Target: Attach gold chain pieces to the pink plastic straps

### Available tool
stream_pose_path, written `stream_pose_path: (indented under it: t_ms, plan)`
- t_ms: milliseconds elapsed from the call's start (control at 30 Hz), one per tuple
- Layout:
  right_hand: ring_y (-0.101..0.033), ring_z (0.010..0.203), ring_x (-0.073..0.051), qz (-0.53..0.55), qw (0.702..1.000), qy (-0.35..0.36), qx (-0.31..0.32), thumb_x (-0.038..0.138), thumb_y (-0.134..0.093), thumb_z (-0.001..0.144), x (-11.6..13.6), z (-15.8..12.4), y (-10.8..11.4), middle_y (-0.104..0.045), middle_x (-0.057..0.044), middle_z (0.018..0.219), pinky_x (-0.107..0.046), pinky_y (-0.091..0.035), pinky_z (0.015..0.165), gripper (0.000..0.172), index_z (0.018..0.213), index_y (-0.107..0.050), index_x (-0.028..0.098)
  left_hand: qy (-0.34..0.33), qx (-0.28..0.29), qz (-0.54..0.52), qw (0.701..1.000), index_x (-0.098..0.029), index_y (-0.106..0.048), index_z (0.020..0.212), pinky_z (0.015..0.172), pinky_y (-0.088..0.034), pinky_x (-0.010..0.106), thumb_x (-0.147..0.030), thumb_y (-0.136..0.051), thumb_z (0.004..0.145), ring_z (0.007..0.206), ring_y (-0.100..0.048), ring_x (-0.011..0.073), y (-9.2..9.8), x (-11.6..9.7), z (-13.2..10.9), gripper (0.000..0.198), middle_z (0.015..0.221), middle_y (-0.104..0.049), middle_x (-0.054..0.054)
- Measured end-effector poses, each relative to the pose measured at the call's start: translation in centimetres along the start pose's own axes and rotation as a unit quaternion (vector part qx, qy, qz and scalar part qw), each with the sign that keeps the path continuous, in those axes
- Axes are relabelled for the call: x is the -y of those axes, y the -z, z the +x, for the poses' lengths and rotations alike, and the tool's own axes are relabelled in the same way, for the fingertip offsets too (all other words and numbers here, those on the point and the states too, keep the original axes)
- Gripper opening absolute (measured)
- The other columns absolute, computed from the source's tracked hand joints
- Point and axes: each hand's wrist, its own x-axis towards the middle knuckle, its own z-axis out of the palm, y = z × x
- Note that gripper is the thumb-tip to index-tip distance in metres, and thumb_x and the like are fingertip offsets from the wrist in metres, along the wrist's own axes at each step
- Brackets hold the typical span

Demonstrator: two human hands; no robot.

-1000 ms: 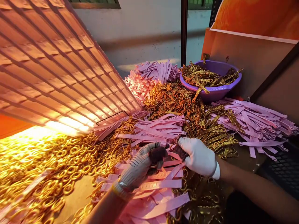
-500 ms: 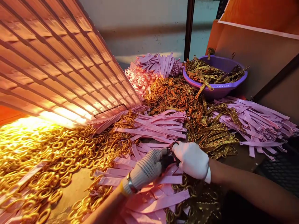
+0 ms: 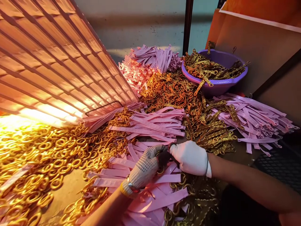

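My left hand (image 3: 146,164), in a dotted knit glove with dark fingertips, is closed in a pinch above the pink straps (image 3: 150,201). Fingertips nearly together with it, my right hand (image 3: 191,157) in a white glove is closed too. Whatever the fingers grip is hidden by the gloves and by shadow. Just under the left fingertips shows a bit of a gold ring (image 3: 161,170); I cannot tell whether it is held. Dark braided gold pieces with ringed ends (image 3: 202,201) lie below the right hand.
Loose gold rings (image 3: 51,157) cover the left side beneath a slatted, brightly lit panel (image 3: 58,62). Behind the hands lie more pink straps (image 3: 155,124) and braided gold links (image 3: 174,94). A purple basin (image 3: 225,82) of gold pieces stands at the back right, near another strap heap (image 3: 256,121).
The whole view has shifted slightly, so things sit a little further left and higher. Both hands stay together, with the left fingers turned somewhat and a bit of ring now showing beneath them.
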Motion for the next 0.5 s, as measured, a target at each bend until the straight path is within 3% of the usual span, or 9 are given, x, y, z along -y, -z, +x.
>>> stream_pose_path:
  t_ms: [133,300,500]
  plan:
    - [-0.07,0.075,-0.022,-0.024,0.998,-0.045,-0.045,0.012,-0.04,0.093,0.2,0.1,0.3,-0.071,-0.01,0.085,-0.029,-0.04,0.053,0.023,0.108,-0.057,0.014,-0.013,0.001,0.005,1.0,-0.014,-0.058,0.076,0.04,-0.027,0.016,-0.045,-0.061,0.085,0.042,-0.035,0.0056,0.9,-0.3,0.6,0.033,0.052,-0.045,-0.004]
    - [-0.07,0.087,-0.024,0.021,0.987,-0.125,-0.097,0.01,-0.045,0.088,-0.3,-0.7,0.8,-0.072,-0.011,0.096,-0.03,-0.047,0.067,0.039,0.126,-0.052,0.013,-0.009,-0.009,-0.01,1.0,-0.013,-0.057,0.076,0.039,-0.026,0.016,-0.055,-0.06,0.086,0.041,-0.036,0.0054,0.5,-1.5,-0.1,0.043,0.052,-0.048,-0.003]
    - [-0.069,0.087,-0.021,0.076,0.989,-0.109,-0.068,0.015,-0.049,0.09,-0.4,-1.1,1.1,-0.073,-0.008,0.098,-0.028,-0.042,0.067,0.036,0.125,-0.054,0.018,0.015,-0.045,0.001,0.999,-0.012,-0.062,0.084,0.038,-0.027,0.017,-0.06,-0.059,0.083,0.041,-0.037,0.0067,-0.9,-1.3,-1.1,0.048,0.051,-0.052,-0.001]
